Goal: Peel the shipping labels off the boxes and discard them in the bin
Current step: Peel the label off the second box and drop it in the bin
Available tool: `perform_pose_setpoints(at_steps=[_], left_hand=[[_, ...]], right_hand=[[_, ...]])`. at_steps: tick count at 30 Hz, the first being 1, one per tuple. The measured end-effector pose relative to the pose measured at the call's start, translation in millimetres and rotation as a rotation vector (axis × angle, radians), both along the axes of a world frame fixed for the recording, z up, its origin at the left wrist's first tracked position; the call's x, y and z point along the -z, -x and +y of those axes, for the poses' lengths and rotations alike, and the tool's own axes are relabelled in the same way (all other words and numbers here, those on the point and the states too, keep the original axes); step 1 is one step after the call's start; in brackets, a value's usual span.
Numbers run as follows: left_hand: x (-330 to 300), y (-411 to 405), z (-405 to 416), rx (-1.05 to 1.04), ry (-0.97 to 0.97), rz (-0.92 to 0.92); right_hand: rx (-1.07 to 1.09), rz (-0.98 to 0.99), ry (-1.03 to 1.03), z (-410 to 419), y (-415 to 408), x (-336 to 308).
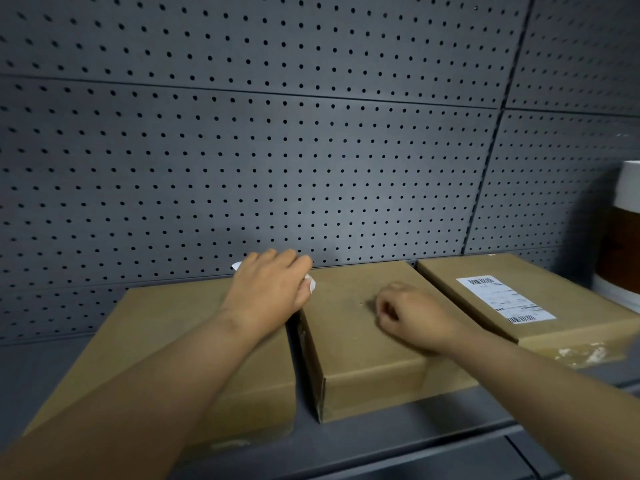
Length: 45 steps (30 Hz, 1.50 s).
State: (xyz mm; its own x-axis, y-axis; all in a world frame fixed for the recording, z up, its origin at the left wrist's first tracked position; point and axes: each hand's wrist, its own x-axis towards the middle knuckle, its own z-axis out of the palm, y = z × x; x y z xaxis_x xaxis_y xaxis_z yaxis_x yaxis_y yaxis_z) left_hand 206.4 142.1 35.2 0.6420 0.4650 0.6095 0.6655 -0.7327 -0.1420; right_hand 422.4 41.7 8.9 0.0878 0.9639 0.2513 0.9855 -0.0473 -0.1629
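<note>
A: Start at the left. What's there?

B: A left box [166, 348] of plain brown cardboard on the dark shelf [398, 441], its top bare. The left forearm crosses over it.

A: And the left hand?

B: The left hand [268, 284] is at the far edge, over the gap between that box and the middle box [363, 337]. Its fingers are curled closed around a crumpled white label [311, 283]; bits of white paper stick out on both sides of the fist, one near the knuckles at the left and one at the fingertips on the right.

A: Is the hand pressing on a box?

B: The heel of it seems to lie at the left box's far right corner, but I cannot tell if it bears down.

A: The middle box?

B: Bare brown top. The right hand [412, 315] rests on it, palm down, fingers bent under loosely, nothing visible in it. Whether the fingertips pinch anything I cannot tell.

A: Further right?

B: A right box [554, 327], just beside the middle one, with a white shipping label [505, 299] flat on its top, barcodes at both ends. Neither hand touches it. Behind everything stands a grey pegboard wall [311, 133].
</note>
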Motion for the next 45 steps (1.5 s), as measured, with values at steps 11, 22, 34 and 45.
perform_pose_setpoints(at_steps=[11, 22, 34, 45], left_hand=[[-5, 9, -4, -0.049, 0.004, -0.013], [-25, -35, -38, -0.118, -0.006, 0.024], [-43, -166, -119, -0.148, 0.033, -0.041], [-64, -275, -157, 0.022, 0.212, -0.055]], right_hand=[[-0.115, 0.019, -0.019, 39, 56, 4], [-0.185, -0.162, 0.020, -26, -47, -14], [0.002, -0.065, -0.166, -82, -191, -76], [0.135, 0.040, -0.254, -120, -277, -97]])
